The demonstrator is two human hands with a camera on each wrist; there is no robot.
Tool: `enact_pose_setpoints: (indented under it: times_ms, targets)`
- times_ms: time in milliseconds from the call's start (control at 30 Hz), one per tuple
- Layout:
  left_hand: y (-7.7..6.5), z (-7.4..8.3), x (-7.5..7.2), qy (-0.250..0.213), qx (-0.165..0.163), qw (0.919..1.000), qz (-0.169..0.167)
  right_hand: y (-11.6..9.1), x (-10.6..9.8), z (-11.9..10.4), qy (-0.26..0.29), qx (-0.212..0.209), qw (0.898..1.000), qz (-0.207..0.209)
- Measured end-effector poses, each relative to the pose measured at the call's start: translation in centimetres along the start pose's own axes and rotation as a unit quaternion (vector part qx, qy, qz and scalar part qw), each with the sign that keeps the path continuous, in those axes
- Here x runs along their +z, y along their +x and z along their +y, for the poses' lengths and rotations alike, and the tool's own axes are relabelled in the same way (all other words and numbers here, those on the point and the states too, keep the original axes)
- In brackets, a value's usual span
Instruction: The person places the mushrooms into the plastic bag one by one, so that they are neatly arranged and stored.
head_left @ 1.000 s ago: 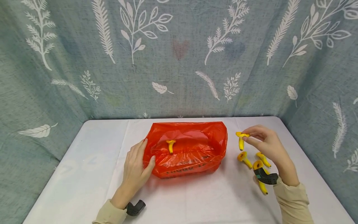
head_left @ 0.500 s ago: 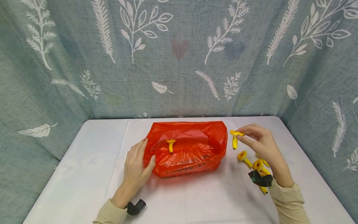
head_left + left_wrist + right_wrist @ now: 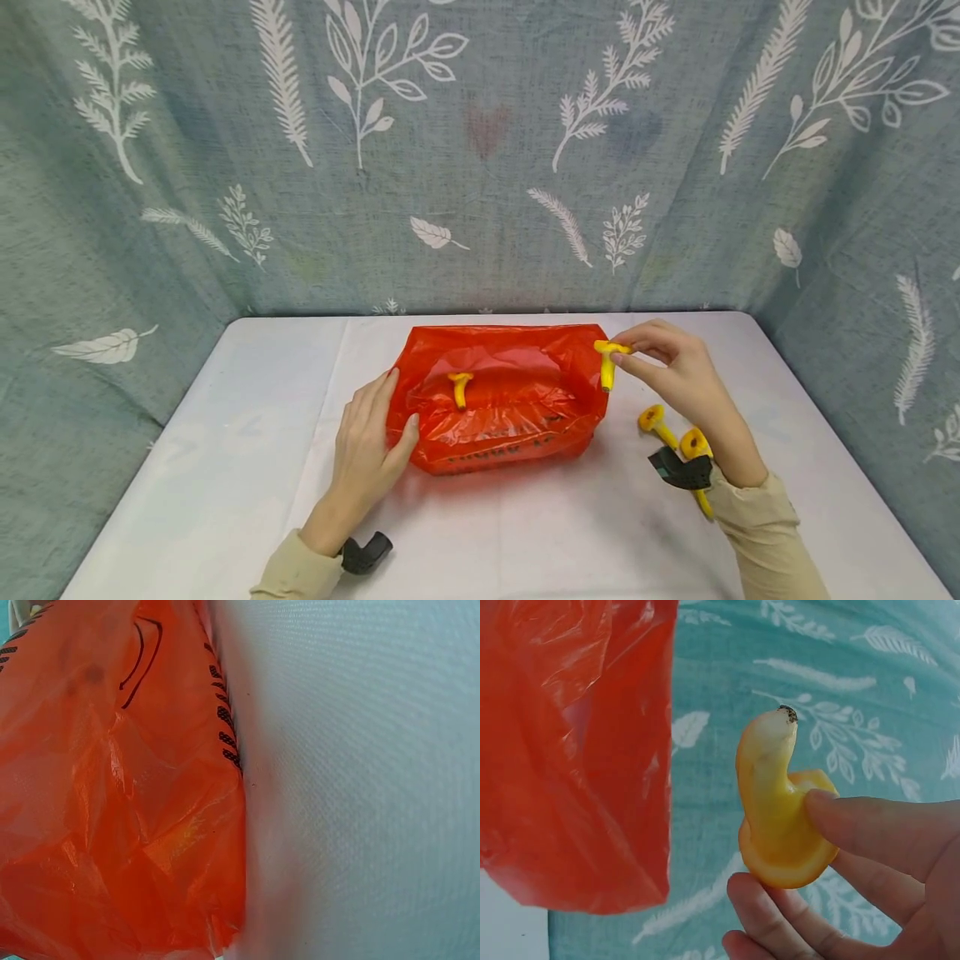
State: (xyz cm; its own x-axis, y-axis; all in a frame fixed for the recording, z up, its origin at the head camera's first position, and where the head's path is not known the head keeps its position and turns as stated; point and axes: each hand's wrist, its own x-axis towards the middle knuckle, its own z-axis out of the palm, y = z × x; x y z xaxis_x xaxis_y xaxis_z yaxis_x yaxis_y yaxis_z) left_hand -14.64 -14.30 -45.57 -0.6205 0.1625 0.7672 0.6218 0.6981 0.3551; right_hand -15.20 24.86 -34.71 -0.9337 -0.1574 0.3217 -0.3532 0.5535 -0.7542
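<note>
An open red plastic bag (image 3: 510, 454) with dark print lies on the white table, and one yellow mushroom (image 3: 461, 390) is inside it. My left hand (image 3: 367, 442) rests against the bag's left side, its fingers fairly straight and the thumb over the near edge. In the left wrist view the bag's side (image 3: 112, 787) fills the left half; no fingers show there. My right hand (image 3: 675, 367) pinches another yellow trumpet-shaped mushroom (image 3: 607, 362) by its cap, stem down, at the bag's right edge. The right wrist view has this mushroom (image 3: 772, 802) between thumb and fingers, beside the red plastic.
Several more yellow mushrooms, one of them a lone mushroom (image 3: 657, 425), lie right of the bag, partly hidden by the right wrist and its black camera (image 3: 681, 468). A grey-green curtain (image 3: 480, 167) with white leaves hangs behind the white table (image 3: 262, 400).
My right hand has moved left with the mushroom, from above the other mushrooms to the bag's right edge. The left hand and the bag have stayed nearly still.
</note>
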Motion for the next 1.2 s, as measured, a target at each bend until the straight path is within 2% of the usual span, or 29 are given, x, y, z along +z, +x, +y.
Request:
enact_pose_setpoints:
  times_ms: [333, 567, 900, 1200]
  targets:
    - [0.2, 0.1, 0.0, -0.003, 0.013, 0.9997, 0.023, 1.8, 0.4, -1.5, -0.03, -0.004, 0.999, -0.018]
    - [0.2, 0.2, 0.0, -0.003, 0.012, 0.9997, 0.021, 3.0, 1.0, -2.5, -0.021, 0.017, 0.999, -0.032]
    - [0.2, 0.1, -0.1, -0.001, 0.007, 0.9999, 0.008, 4.8, 1.9, -3.6, -0.034, 0.009, 0.998, -0.057]
    - [0.2, 0.2, -0.1, -0.002, 0.011, 0.9998, 0.016, 6.3, 2.8, -5.0, -0.059, -0.004, 0.996, -0.07]
